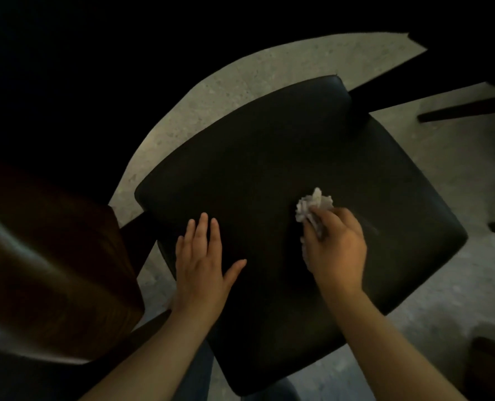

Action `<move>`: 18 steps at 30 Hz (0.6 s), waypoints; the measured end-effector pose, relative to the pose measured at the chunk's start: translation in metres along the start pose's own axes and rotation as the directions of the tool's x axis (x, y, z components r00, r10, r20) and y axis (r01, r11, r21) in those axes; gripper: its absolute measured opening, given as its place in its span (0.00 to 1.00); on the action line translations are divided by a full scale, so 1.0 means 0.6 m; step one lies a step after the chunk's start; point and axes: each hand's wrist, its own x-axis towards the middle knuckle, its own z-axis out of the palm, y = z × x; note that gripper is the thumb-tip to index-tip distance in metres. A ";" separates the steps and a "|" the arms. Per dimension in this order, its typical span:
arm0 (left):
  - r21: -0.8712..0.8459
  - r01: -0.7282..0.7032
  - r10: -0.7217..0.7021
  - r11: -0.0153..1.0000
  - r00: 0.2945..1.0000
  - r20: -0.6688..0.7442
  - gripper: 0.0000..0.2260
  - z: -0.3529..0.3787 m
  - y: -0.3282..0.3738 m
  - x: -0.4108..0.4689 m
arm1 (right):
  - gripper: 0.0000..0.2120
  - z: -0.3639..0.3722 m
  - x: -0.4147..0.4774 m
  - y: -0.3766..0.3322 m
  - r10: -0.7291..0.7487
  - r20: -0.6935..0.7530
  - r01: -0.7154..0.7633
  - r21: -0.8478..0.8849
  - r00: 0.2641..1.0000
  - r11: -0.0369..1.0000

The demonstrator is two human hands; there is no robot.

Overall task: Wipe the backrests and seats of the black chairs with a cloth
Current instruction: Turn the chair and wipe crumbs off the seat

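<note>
We look down on a crumpled white cloth (314, 205) pressed to the black chair seat (269, 157), right of the seat's middle. Our right hand (334, 244) grips the cloth, fingers curled round it. Our left hand (201, 264) lies flat on the seat's left part, fingers straight. A brown chair (52, 241) stands left of the seat, and pale speckled floor (211, 82) surrounds the seat.

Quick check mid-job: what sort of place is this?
Probably a dining area, perhaps a café or restaurant: a black padded chair seat, a brown padded chair close beside it, more dark furniture legs, and a speckled hard floor.
</note>
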 end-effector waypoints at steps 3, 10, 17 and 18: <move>-0.004 0.013 -0.013 1.000 1.000 -0.001 0.36 0.001 0.011 -0.008 | 0.18 0.029 -0.006 -0.046 -0.070 0.001 0.070 0.037 0.998 0.997; -0.003 -0.052 0.052 0.999 0.999 0.008 0.35 0.008 -0.006 -0.008 | 0.18 0.053 -0.002 -0.010 -0.068 0.003 0.068 -0.122 0.998 0.990; 0.020 -0.018 0.017 1.000 0.999 0.047 0.39 0.000 0.007 -0.008 | 0.18 0.036 -0.027 -0.014 -0.067 -0.044 0.064 -0.048 0.997 0.997; 0.027 -0.016 0.015 1.000 0.999 0.047 0.39 0.000 0.009 -0.008 | 0.18 0.044 -0.038 -0.014 -0.120 -0.002 0.120 -0.063 0.993 0.991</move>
